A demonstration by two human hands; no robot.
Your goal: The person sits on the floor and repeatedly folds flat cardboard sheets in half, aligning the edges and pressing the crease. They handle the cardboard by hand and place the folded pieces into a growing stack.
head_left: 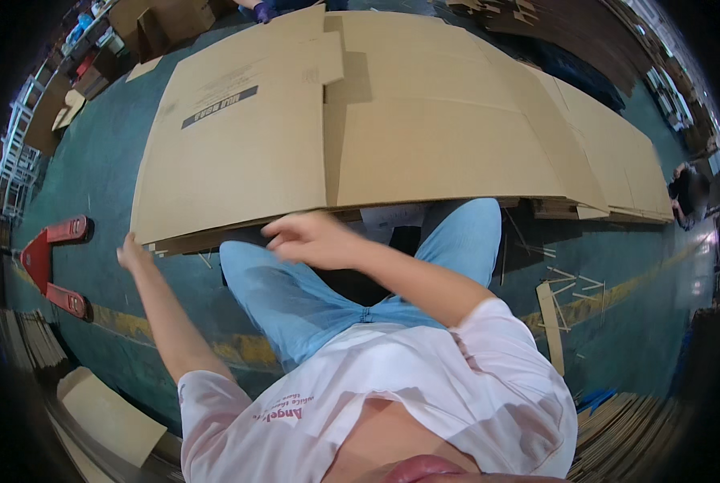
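A large flat cardboard sheet (pixel 239 153), with a dark printed bar, lies on top of a stack at the left. My left hand (pixel 134 254) is at its near left corner, fingertips at the edge. Small and blurred there, the fingers do not show whether they grip the sheet. Over my lap, just in front of the sheet's near edge, my right hand (pixel 315 240) hovers with fingers loosely bent and apart, holding nothing visible. Beside the printed sheet, more flat cardboard (pixel 448 153) stretches to the right, partly overlapped by it.
A red pallet jack (pixel 38 262) stands on the green floor at left. Cardboard strips (pixel 551 326) litter the floor at right. Stacked cardboard (pixel 637 439) lies near right, more at near left. A co-worker's purple-gloved hand (pixel 264 12) is at the far edge; another person (pixel 688 193) is far right.
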